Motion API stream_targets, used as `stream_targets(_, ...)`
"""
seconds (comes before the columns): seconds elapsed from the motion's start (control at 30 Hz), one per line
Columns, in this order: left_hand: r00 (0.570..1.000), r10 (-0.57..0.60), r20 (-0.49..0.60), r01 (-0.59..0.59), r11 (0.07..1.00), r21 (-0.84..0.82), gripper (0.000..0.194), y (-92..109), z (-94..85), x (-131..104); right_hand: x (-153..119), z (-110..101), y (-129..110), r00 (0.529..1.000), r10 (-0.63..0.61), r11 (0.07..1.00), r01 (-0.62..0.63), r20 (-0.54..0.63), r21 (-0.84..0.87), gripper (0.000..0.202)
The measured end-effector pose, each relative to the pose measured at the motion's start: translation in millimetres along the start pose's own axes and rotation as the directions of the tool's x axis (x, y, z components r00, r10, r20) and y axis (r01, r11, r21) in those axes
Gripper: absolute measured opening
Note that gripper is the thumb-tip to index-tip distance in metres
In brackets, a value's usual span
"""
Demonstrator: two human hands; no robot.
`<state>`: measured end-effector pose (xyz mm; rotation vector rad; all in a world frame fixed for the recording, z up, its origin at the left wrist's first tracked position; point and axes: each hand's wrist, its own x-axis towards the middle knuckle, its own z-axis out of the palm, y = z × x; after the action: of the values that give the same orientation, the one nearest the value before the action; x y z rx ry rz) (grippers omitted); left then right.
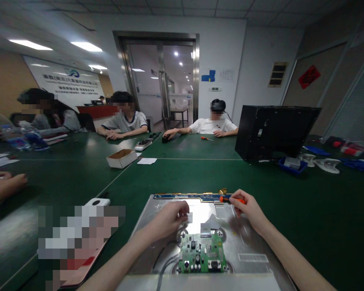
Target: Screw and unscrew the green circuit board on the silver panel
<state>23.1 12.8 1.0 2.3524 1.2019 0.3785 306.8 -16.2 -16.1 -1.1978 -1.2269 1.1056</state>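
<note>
Metal panel (pixel 151 210) with green circuit board (pixel 204 250), flat on bench (pixel 197 176). Right hand (pixel 249 207): pinching orange screwdriver (pixel 240 200). Left hand (pixel 173 214): fingers curled, grip unclear. Blue tray (pixel 300 167): holds grey block (pixel 292 162). Cardboard box (pixel 123 161): open-topped, contents hidden.

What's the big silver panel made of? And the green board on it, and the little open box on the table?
The silver panel looks like smooth, bare metal: it's grey and shines brightly. The green board seems to be coated, stiff plastic-like circuit board, dotted with small parts. The little open box is probably cardboard: pale outside, brownish inside, with thin walls.
</note>
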Motion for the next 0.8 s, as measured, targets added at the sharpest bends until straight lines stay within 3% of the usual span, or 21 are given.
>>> stream_targets(0.13, 0.991, 0.134, -0.005, -0.134, 0.988, -0.082, 0.01, 35, 12.4, 6, 0, -2, -1, 1.0, -0.024, 1.0, 0.024, -0.014, 0.015, 0.041)
stream_targets(0.23, 0.963, 0.254, 0.09, -0.25, 0.967, -0.049, 0.011, 58, 26.2, 14, 1, -7, -4, 0.997, -0.06, 0.997, 0.062, -0.044, 0.037, 0.041)
stream_targets(0.3, 0.955, 0.273, 0.115, -0.276, 0.961, 0.01, 0.012, 66, 34.6, 20, 2, -11, -5, 0.995, -0.078, 0.995, 0.081, -0.061, 0.051, 0.041)
stream_targets(0.47, 0.936, 0.31, 0.165, -0.332, 0.935, 0.126, 0.013, 65, 46.4, 35, 3, -16, -5, 0.994, -0.091, 0.993, 0.095, -0.068, 0.068, 0.041)
stream_targets(0.8, 0.938, 0.335, 0.092, -0.342, 0.937, 0.071, 0.013, 58, 52.6, 25, 1, -14, -5, 0.994, -0.099, 0.991, 0.102, -0.038, 0.085, 0.035)
